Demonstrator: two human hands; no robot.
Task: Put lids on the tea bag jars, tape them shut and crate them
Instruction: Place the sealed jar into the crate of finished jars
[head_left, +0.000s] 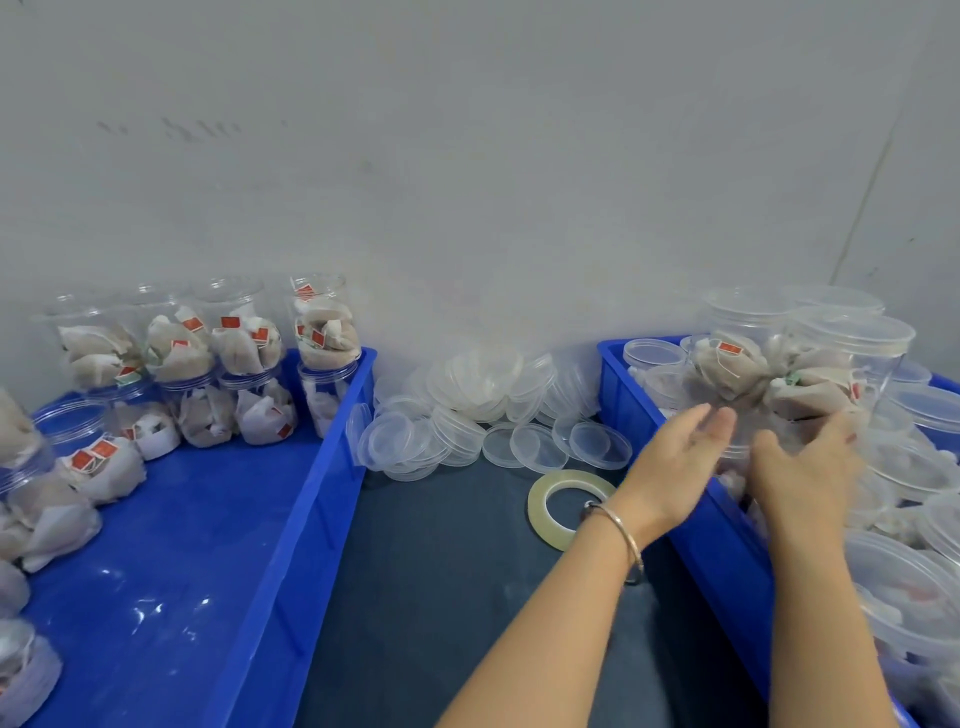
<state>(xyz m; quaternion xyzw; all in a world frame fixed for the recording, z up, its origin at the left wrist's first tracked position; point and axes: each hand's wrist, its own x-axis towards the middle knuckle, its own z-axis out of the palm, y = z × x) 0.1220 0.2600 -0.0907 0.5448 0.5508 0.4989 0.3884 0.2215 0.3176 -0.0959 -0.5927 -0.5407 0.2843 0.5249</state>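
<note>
Item: clear jar (774, 384) of tea bags, lid on, raised over the right blue crate (691, 525). Right hand (802, 467) grips its lower side, fingers curled round it; left hand (675, 457) beside it, fingers straight and relaxed, contact uncertain. One tape roll (563, 506) flat on the dark table (441, 597), near the left wrist. Loose lids (483, 410), heaped, too many to count. Left blue crate (291, 519): eight stacked jars (208, 364) along the back, more lying at its left edge.
</note>
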